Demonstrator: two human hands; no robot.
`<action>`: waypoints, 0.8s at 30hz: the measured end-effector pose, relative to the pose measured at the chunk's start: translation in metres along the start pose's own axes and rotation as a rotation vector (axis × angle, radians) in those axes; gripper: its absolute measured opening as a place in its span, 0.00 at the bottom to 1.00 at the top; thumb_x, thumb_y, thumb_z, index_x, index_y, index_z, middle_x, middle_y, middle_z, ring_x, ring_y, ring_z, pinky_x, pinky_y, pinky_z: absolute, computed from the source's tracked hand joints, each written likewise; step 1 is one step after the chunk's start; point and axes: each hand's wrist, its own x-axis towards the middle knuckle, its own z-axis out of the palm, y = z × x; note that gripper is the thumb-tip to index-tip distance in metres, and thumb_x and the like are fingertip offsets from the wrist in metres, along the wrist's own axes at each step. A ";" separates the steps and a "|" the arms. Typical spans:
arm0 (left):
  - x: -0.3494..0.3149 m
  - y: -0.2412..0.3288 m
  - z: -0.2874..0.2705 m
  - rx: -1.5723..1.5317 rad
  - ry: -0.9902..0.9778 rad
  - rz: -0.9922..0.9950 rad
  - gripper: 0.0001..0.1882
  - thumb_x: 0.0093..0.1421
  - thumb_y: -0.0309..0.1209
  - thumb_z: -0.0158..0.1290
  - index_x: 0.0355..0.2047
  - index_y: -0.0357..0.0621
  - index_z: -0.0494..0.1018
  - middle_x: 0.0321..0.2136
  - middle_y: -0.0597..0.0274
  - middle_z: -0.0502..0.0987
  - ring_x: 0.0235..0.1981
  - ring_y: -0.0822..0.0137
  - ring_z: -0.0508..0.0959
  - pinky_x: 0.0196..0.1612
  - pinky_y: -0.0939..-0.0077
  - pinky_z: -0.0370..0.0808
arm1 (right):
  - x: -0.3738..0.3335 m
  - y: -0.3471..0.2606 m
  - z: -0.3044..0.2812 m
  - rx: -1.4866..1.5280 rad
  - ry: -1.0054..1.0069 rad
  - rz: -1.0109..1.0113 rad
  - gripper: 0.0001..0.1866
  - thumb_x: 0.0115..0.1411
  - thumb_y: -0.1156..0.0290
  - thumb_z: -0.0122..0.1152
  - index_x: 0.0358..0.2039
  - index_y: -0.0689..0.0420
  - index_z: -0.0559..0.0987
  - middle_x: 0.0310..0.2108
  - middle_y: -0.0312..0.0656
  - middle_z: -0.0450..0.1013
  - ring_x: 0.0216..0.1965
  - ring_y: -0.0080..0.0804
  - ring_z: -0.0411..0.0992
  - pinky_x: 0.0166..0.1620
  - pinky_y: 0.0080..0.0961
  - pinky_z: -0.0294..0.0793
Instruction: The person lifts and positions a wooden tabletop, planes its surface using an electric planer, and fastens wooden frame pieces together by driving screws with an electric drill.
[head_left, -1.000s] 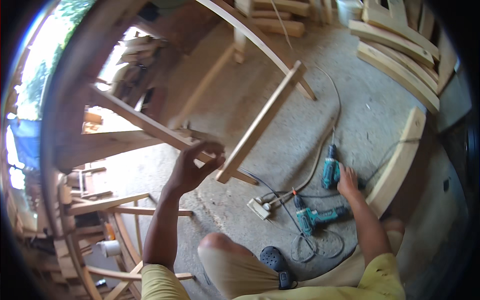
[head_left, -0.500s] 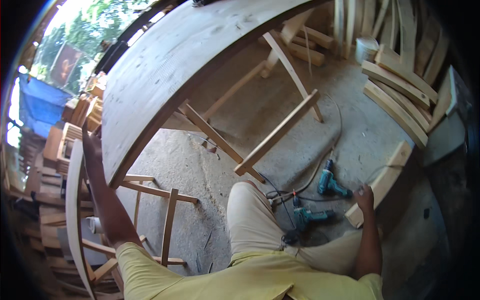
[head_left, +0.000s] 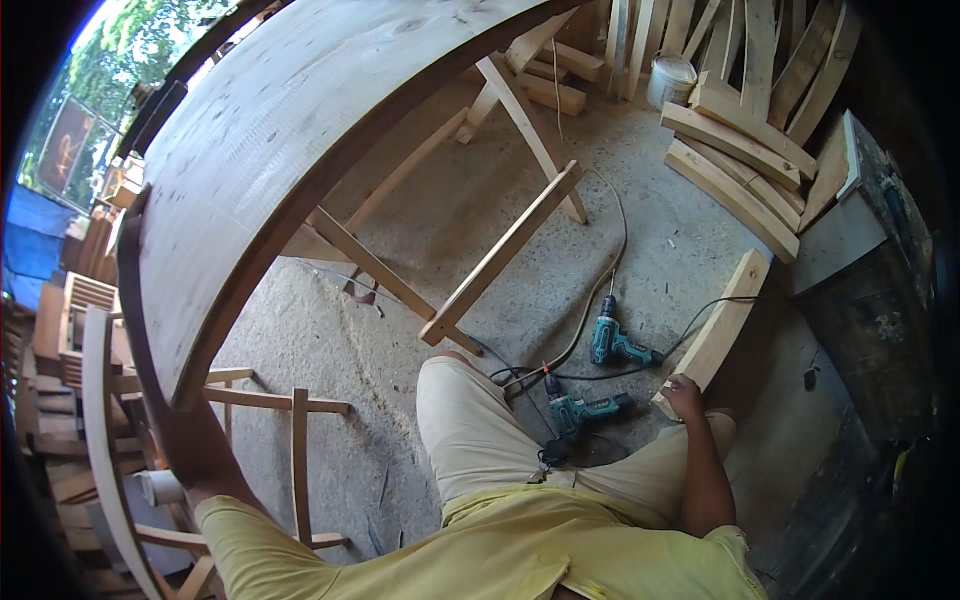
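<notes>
My left arm reaches up beside a broad, curved wooden tabletop (head_left: 290,130), and my left hand (head_left: 133,225) lies along its left edge; dark shading hides how the fingers sit. My right hand (head_left: 684,396) is closed, with fingers curled, over the near end of a thick wooden beam (head_left: 725,315) on the floor. Anything small inside those fingers is too hard to make out. Two teal cordless drills lie between my knees and the beam: one drill (head_left: 618,340) farther off, the other drill (head_left: 582,408) nearer me.
Crossed wooden legs (head_left: 500,255) stand under the tabletop. At left are a smaller wooden frame (head_left: 300,450) and a curved plank (head_left: 97,420). Cables (head_left: 600,280) trail over the concrete. Stacked curved timbers (head_left: 735,185), a white bucket (head_left: 670,80) and a dark cabinet (head_left: 850,290) occupy the right.
My right hand has moved down from beside the beam's middle to its near end. My left hand stays by the tabletop's edge. The whole view has shifted, so things appear farther left.
</notes>
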 end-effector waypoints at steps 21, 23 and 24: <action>0.002 0.010 0.011 0.053 -0.035 0.077 0.25 0.62 0.40 0.53 0.54 0.35 0.68 0.47 0.49 0.75 0.50 0.59 0.74 0.54 0.65 0.72 | -0.007 -0.009 0.007 -0.092 -0.045 0.033 0.23 0.48 0.63 0.71 0.42 0.61 0.80 0.37 0.52 0.79 0.41 0.43 0.78 0.45 0.34 0.76; 0.000 0.012 0.010 0.061 -0.042 0.093 0.25 0.62 0.40 0.53 0.54 0.35 0.69 0.47 0.49 0.75 0.50 0.59 0.75 0.54 0.65 0.73 | -0.008 -0.009 0.007 -0.099 -0.047 0.035 0.23 0.48 0.63 0.71 0.43 0.62 0.80 0.38 0.52 0.79 0.41 0.41 0.78 0.45 0.33 0.77; -0.001 0.012 0.006 0.072 -0.038 0.103 0.25 0.62 0.40 0.53 0.53 0.35 0.69 0.47 0.49 0.75 0.50 0.59 0.75 0.54 0.65 0.73 | -0.008 -0.014 0.008 -0.119 -0.058 0.050 0.23 0.48 0.63 0.71 0.43 0.62 0.80 0.38 0.52 0.79 0.41 0.41 0.78 0.45 0.33 0.77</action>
